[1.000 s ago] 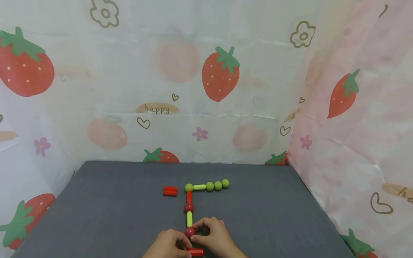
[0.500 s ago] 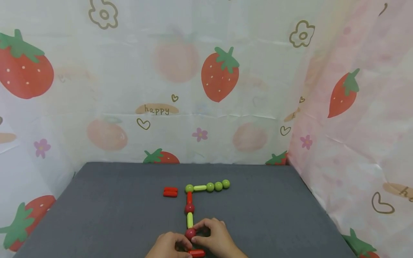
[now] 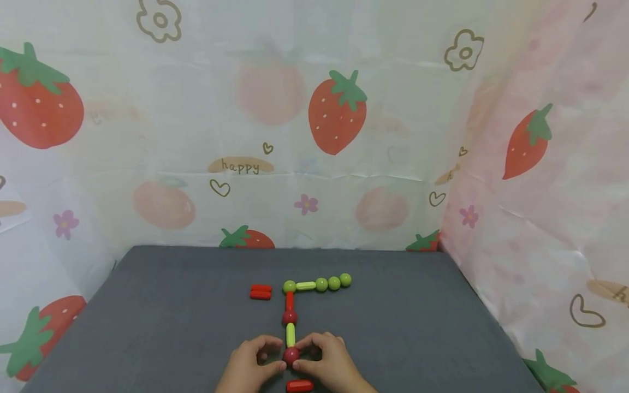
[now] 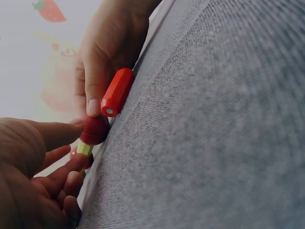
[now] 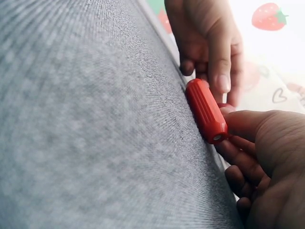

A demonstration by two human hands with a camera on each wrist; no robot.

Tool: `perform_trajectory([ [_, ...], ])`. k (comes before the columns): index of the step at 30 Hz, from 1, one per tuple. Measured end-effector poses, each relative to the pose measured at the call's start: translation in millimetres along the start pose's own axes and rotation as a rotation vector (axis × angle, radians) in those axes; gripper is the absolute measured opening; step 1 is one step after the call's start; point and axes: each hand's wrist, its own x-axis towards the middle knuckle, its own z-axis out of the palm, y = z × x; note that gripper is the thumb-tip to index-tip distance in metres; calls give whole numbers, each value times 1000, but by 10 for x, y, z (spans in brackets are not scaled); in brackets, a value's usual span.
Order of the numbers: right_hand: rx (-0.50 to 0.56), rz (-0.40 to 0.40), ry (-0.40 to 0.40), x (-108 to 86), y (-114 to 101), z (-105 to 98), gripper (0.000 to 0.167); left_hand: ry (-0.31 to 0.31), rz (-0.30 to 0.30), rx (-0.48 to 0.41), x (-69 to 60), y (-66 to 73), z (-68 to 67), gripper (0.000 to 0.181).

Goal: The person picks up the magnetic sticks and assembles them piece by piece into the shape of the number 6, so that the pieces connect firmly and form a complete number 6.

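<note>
A dark red ball (image 3: 291,356) lies on the grey cloth at the near end of a line of toy pieces. My right hand (image 3: 326,360) pinches it between thumb and forefinger. From the other side, my left hand (image 3: 251,364) reaches its thumb tip to the ball, while its forefinger bends a little away from it. Closer to me, a red rod (image 3: 300,386) lies crosswise with no hand on it; a small pale disc shows in its end in both wrist views. Beyond the ball, a yellow-green rod (image 3: 291,334) runs to a second dark red ball (image 3: 290,317).
Another red rod (image 3: 290,301) leads up to a green ball (image 3: 289,286). From there a yellow-green rod (image 3: 306,286) and several green balls (image 3: 334,283) run right. Two red rods (image 3: 261,292) lie together at the left. Strawberry-patterned cloth (image 3: 304,180) rises behind the table (image 3: 162,327).
My left hand has let go of the near red rod and moved up to the dark red ball's left side. The right hand has stayed at the ball.
</note>
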Motion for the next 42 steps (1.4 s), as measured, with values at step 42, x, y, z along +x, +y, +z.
perform_trajectory([
  [42,-82,-204,-362,-90,-42,-352,17,-15,19,-15,66,-29,92,33],
])
